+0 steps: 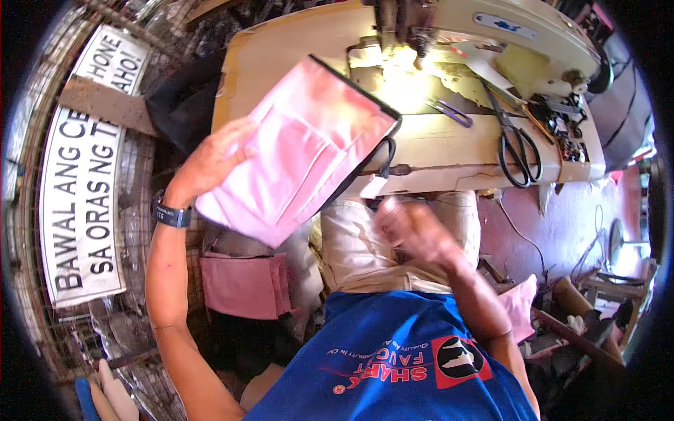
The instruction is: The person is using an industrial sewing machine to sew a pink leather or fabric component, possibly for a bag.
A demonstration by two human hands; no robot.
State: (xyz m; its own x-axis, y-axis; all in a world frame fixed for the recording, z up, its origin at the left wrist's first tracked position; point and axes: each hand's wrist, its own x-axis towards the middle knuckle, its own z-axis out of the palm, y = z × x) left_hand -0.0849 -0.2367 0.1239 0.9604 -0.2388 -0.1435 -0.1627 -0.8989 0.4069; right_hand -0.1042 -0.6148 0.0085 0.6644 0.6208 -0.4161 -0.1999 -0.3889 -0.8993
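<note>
A pink fabric pouch piece (302,147) with black edging and stitched pocket seams lies slanted across the left front of the sewing table (274,42), overhanging its near edge. My left hand (219,156) grips it along the left edge, thumb on top; the other fingers are partly hidden. A black strap (387,156) hangs off the pouch's right corner, with a small white tab (374,186) at the end. Just below that tab is my right hand (414,228), over my lap. Motion smears its fingers, so whether it holds anything is unclear.
Under its bright lamp, the sewing machine (519,35) stands at the back. Purple thread snips (453,112) and black-handled scissors (519,151) lie right of the pouch, near small metal parts (562,119). Folded pink pieces (246,284) sit below left. Wire mesh (35,140) bounds the left.
</note>
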